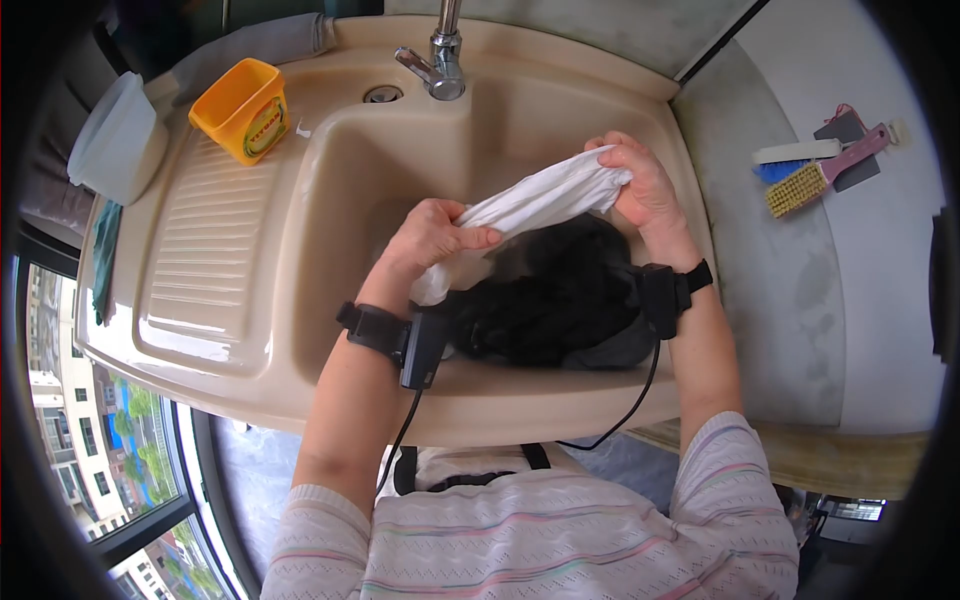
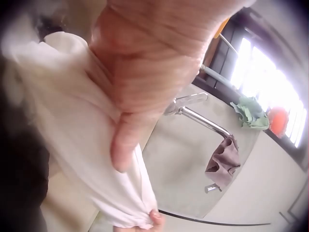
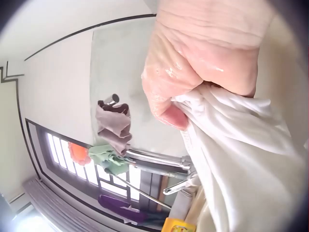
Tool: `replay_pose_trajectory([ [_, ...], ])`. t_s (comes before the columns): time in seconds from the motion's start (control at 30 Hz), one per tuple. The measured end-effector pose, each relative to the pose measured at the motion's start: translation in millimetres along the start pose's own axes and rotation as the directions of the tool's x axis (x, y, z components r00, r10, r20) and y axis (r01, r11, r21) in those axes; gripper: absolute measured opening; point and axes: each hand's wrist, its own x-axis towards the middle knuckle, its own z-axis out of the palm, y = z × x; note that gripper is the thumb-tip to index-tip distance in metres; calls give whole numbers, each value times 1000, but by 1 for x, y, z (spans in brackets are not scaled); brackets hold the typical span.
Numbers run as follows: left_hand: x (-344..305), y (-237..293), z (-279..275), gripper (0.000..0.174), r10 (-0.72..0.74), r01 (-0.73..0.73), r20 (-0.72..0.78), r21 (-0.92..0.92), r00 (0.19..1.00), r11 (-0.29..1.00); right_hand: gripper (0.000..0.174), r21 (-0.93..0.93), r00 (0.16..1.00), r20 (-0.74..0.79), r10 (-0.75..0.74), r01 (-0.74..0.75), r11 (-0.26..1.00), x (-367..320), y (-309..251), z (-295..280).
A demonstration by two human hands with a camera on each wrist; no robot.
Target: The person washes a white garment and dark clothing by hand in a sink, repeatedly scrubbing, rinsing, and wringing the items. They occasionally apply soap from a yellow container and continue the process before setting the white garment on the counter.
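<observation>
A wet-looking white cloth (image 1: pixel 545 198) stretches between both hands over the sink's right basin. My left hand (image 1: pixel 428 240) grips its lower left part, with a loose end hanging below. In the left wrist view the left thumb (image 2: pixel 126 145) lies across the folds. Higher up at the right, my right hand (image 1: pixel 648 185) holds the other end bunched in curled fingers, and its skin shines wet in the right wrist view. Dark clothing (image 1: pixel 550 300) lies heaped in the basin beneath the cloth.
The beige sink (image 1: pixel 330 180) has a ribbed drainboard on the left. A yellow tub (image 1: pixel 240 110) and a whitish plastic container (image 1: pixel 120 140) stand there. The chrome faucet (image 1: pixel 445 70) rises behind the basins. Brushes (image 1: pixel 800 188) hang on the right wall.
</observation>
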Motion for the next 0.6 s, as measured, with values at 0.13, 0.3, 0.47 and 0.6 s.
replay_pose_trajectory([
  [0.13,1,3,-3,37,32,-62,-114,-266,993,962,7,-14,999,3,52,-52,999,4,19,-29],
  [0.3,6,-2,-4,13,84,-225,-241,-649,967,727,11,-254,949,135,286,-246,935,-1,43,-12],
  [0.47,12,-12,-9,11,21,-171,-212,-718,977,675,17,-374,911,199,361,-270,888,-4,45,10],
  [0.6,8,-4,-3,27,-4,-119,-158,-759,987,641,19,-365,934,208,290,-201,909,-4,40,9],
])
